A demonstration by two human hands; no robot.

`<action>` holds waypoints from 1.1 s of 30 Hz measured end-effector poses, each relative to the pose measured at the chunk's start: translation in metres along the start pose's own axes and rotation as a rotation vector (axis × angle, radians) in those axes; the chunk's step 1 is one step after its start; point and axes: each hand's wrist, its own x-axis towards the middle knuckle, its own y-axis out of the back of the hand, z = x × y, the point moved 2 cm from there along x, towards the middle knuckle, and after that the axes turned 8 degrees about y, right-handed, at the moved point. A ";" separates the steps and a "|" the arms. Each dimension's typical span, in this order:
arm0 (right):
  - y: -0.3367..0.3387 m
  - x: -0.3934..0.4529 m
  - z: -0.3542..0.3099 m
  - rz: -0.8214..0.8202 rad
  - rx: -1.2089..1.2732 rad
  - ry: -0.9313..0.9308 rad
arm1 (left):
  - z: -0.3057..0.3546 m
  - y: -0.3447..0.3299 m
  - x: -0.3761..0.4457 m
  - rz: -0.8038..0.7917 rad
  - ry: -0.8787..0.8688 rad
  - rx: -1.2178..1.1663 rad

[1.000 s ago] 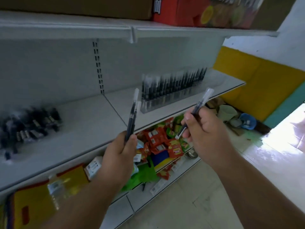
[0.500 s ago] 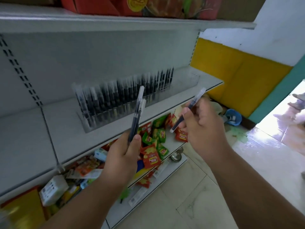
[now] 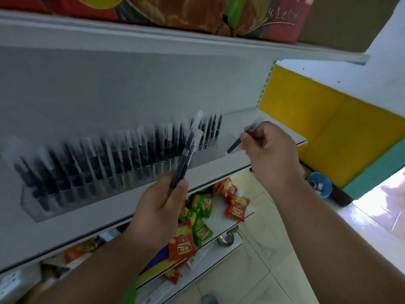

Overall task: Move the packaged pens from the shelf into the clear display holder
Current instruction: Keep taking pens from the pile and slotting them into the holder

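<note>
My left hand (image 3: 160, 207) grips two packaged pens (image 3: 186, 154), dark with clear tips, held upright in front of the shelf. My right hand (image 3: 269, 152) pinches a single packaged pen (image 3: 237, 142) that slants up to the right, close to the right end of the clear display holder (image 3: 39, 207). The holder runs along the white shelf (image 3: 221, 167) and stands packed with several upright pens (image 3: 122, 154); its right end past the last pens looks bare. The picture is blurred by motion.
A lower shelf (image 3: 221, 249) holds red and green snack packets (image 3: 205, 205). Red printed boxes (image 3: 197, 12) sit on the top shelf above. A yellow and teal wall (image 3: 328, 128) and a blue bowl (image 3: 320, 187) on the tiled floor lie to the right.
The view has swung right along the shelf, so the holder now fills the middle. Both hands have come nearer the holder; the loose pen pile at left has left the view.
</note>
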 end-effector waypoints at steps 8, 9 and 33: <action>-0.023 0.097 0.077 -0.199 0.042 0.199 | 0.002 -0.073 0.041 0.217 0.035 0.027; -0.027 0.104 0.082 -0.220 0.060 0.213 | 0.003 -0.079 0.042 0.249 0.040 0.018; -0.030 0.102 0.090 -0.680 0.306 0.127 | 0.003 -0.120 0.065 0.315 0.112 -0.134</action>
